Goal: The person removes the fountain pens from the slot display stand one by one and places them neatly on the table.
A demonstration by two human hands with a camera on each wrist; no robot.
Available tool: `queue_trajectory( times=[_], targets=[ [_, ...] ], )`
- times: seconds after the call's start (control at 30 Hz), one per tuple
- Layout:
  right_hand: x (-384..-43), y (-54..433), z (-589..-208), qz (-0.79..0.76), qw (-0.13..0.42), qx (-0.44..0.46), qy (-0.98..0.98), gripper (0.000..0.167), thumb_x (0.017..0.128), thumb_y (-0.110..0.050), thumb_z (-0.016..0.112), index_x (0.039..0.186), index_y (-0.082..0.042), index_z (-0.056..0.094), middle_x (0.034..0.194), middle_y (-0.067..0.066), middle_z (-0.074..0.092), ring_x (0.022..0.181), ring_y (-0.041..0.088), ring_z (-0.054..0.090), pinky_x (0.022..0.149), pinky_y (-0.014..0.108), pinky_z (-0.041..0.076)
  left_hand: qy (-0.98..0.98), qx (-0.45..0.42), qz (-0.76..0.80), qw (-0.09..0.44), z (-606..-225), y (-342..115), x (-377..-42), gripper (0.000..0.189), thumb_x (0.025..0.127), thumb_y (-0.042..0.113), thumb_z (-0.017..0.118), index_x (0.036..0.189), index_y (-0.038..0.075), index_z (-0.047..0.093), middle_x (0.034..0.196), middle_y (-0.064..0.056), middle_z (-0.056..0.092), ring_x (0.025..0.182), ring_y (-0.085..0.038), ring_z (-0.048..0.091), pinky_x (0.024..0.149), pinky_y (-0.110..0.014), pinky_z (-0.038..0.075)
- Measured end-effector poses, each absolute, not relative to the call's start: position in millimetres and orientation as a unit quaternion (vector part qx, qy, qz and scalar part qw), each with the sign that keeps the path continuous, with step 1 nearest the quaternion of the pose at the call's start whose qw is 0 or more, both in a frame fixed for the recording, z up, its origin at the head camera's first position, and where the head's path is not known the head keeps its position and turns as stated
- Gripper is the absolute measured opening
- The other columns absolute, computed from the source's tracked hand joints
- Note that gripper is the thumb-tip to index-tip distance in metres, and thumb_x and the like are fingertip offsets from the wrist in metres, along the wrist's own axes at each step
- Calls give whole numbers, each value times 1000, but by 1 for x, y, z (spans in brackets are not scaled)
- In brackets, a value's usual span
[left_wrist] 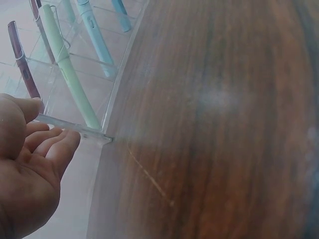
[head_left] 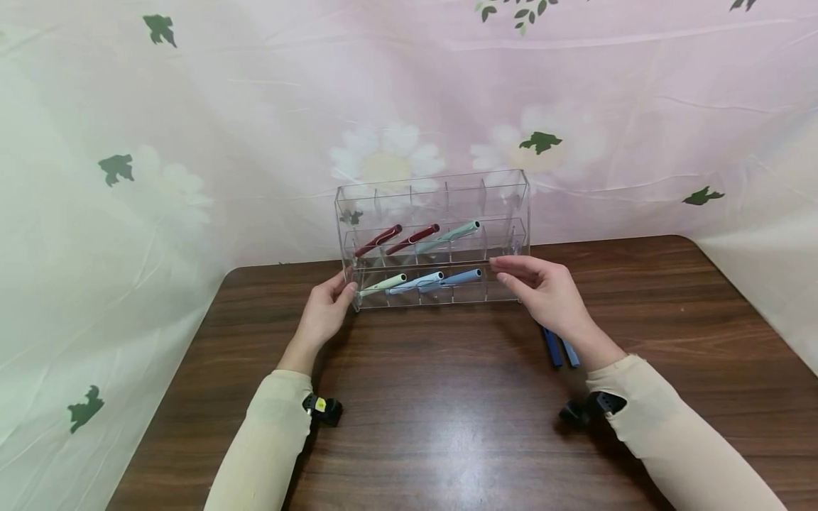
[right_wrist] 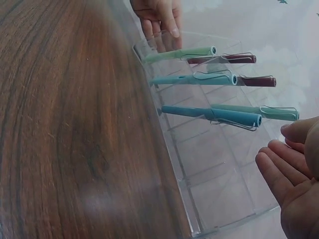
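A clear acrylic pen holder (head_left: pixel 441 305) with tiered compartments stands towards the back of the table. Its lower row holds a pale green pen (head_left: pixel 383 284), a light blue pen (head_left: pixel 414 283) and a blue pen (head_left: pixel 461 277). Behind them, two dark red pens (head_left: pixel 378 240) and a mint pen (head_left: pixel 447 237) lean in the higher row. My left hand (head_left: pixel 324 312) grips the holder's left end, thumb and fingers at its side edge. At the right part of the holder, my right hand (head_left: pixel 543 291) reaches in front with fingers extended, no pen between them.
Partly hidden behind my right wrist, a dark blue pen-like stick (head_left: pixel 552 348) and a lighter blue one (head_left: pixel 570 353) lie on the brown wooden table (head_left: pixel 434 426). A floral cloth (head_left: pixel 268 128) hangs close behind the holder and along both sides.
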State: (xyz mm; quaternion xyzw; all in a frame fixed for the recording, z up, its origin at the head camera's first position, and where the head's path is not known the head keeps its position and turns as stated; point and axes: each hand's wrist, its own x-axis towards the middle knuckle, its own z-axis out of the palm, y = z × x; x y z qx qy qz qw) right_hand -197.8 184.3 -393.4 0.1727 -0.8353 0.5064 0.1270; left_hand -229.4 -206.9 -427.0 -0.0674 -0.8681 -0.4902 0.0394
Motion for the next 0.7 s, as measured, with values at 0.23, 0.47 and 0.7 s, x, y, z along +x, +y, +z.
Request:
queue_trajectory(
  times=[0.23, 0.47, 0.7],
  targets=[
    [-203, 174, -398, 522, 113, 171, -828, 30, 103, -9, 73, 133, -3, 75, 130, 18, 78, 104, -17, 67, 89, 6, 55, -868, -69, -490, 43, -427, -207, -230, 47, 114, 16, 56, 158, 1, 52, 147, -23, 66, 129, -33, 69, 109, -52, 57],
    [-207, 166, -405, 541, 99, 171, -817, 34, 103, -8, 73, 136, 0, 73, 133, 19, 76, 106, -15, 67, 91, 7, 55, -869, -71, -487, 45, -428, -207, -230, 47, 114, 16, 56, 158, 1, 52, 145, -23, 67, 125, -31, 70, 106, -49, 58],
    [-210, 160, -412, 552, 85, 157, -814, 36, 103, -6, 73, 138, 0, 71, 135, 20, 75, 103, -16, 67, 87, 9, 58, -869, -72, -488, 45, -429, -207, -230, 47, 113, 16, 57, 158, 1, 53, 146, -23, 66, 129, -34, 69, 111, -52, 56]
  ],
)
